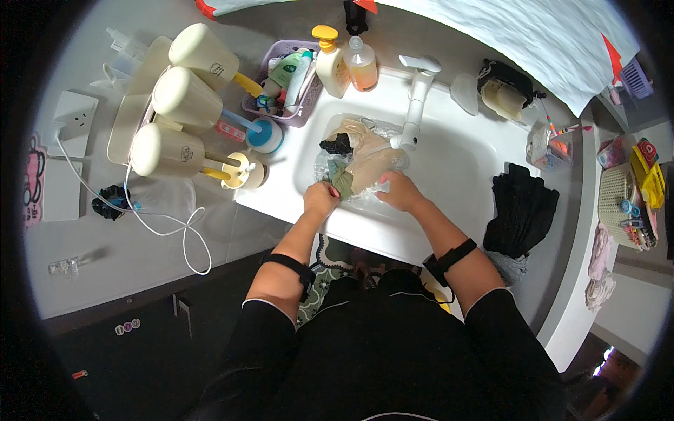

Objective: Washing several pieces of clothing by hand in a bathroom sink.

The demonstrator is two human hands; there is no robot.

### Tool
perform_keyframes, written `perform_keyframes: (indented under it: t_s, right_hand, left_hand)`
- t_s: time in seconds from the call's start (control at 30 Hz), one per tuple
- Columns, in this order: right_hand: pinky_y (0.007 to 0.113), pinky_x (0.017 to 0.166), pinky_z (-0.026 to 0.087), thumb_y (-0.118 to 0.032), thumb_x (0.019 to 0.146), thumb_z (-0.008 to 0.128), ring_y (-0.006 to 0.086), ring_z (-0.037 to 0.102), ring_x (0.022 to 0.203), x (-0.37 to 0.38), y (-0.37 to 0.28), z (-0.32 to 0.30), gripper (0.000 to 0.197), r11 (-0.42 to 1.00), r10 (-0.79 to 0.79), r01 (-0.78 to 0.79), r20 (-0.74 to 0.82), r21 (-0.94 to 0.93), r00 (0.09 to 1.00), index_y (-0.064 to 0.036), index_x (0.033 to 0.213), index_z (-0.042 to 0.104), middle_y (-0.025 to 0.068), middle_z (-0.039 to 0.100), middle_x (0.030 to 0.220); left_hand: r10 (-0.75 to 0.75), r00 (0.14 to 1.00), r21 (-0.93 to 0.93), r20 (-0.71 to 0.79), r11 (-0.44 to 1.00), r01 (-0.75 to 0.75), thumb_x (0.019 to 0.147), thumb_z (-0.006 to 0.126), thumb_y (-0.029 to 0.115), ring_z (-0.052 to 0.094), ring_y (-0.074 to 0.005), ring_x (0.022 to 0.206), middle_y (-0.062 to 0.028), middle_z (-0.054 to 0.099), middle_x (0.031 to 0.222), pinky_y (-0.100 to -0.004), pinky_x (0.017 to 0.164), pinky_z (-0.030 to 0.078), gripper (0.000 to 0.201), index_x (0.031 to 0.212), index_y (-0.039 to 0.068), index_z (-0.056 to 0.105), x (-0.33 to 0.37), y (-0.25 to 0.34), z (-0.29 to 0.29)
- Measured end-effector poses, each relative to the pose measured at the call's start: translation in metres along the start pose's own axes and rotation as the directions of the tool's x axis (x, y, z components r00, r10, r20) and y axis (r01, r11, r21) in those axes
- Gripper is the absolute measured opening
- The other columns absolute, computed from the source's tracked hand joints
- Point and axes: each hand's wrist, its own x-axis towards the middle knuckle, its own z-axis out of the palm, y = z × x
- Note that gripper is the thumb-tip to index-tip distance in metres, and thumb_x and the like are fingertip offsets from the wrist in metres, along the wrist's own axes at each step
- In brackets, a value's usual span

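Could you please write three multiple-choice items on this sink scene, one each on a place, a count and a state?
1. Where does the black garment lie?
A. on the counter right of the sink
B. inside the purple basket
C. on the floor

2. How many cream cups stand on the rack left of the sink?
A. one
B. three
C. five

3. What are the hands doing?
A. resting on the counter
B. gripping wet laundry in the basin
C. holding the soap bottle

Answers: 1 A, it drapes by the sink rim; 2 B, three show; 3 B, left hand and right hand clutch the laundry.
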Motion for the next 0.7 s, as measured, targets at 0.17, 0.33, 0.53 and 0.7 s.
perform_keyframes:
  t_s: [0.17, 0.33, 0.53, 0.7]
  right_hand:
    - [0.036, 0.084, 0.041, -0.023, 0.068, 0.069, 0.0315, 0.052, 0.097, 0.016, -0.005, 0.005, 0.037, 0.997, -0.055, 0.053, 0.037, 0.051, 0.998, -0.0019, 0.095, 0.054, 0.0181, 0.053, 0.103]
    - [0.038, 0.079, 0.044, -0.023, 0.066, 0.069, 0.0327, 0.054, 0.092, 0.005, -0.002, 0.004, 0.037, 0.997, -0.074, 0.074, 0.001, -0.005, 0.997, -0.0006, 0.092, 0.056, 0.0185, 0.056, 0.097]
    - [0.038, 0.077, 0.044, -0.023, 0.070, 0.066, 0.0318, 0.055, 0.090, -0.014, 0.028, -0.020, 0.031, 0.993, 0.115, -0.115, 0.021, -0.031, 0.993, -0.0032, 0.092, 0.056, 0.0187, 0.056, 0.095]
    - [0.038, 0.078, 0.045, -0.021, 0.070, 0.066, 0.0322, 0.056, 0.088, -0.003, 0.022, -0.011, 0.031, 0.992, 0.095, -0.098, 0.040, 0.075, 0.995, -0.0007, 0.092, 0.056, 0.0175, 0.059, 0.091]
  left_hand:
    - [0.023, 0.995, 0.028, 0.093, 0.999, -0.026, 0.064, 0.066, 0.024, 0.058, -0.0313, 0.089, -0.0154, 0.061, 0.097, -0.0357, 0.081, 0.045, 0.030, 0.093, 0.017, 0.063, 0.012, 0.026, -0.023]
    - [0.201, 0.968, 0.152, -0.152, 0.972, -0.178, 0.066, 0.065, 0.028, 0.054, -0.0298, 0.100, -0.0177, 0.052, 0.116, -0.0353, 0.091, 0.040, 0.045, 0.108, 0.016, 0.058, 0.063, 0.038, -0.005]
    - [-0.020, 0.997, -0.569, -0.072, 0.822, -0.025, 0.071, 0.068, 0.016, 0.059, -0.0268, 0.085, -0.0154, 0.062, 0.095, -0.0315, 0.079, 0.045, 0.030, 0.097, 0.005, 0.062, 0.101, 0.017, 0.027]
    - [-0.181, 0.964, -0.957, -0.196, 0.248, -0.148, 0.069, 0.066, 0.004, 0.045, -0.0088, 0.058, 0.0005, 0.052, 0.068, -0.0214, 0.053, 0.037, 0.011, 0.074, 0.004, 0.055, 0.069, 0.033, -0.030]
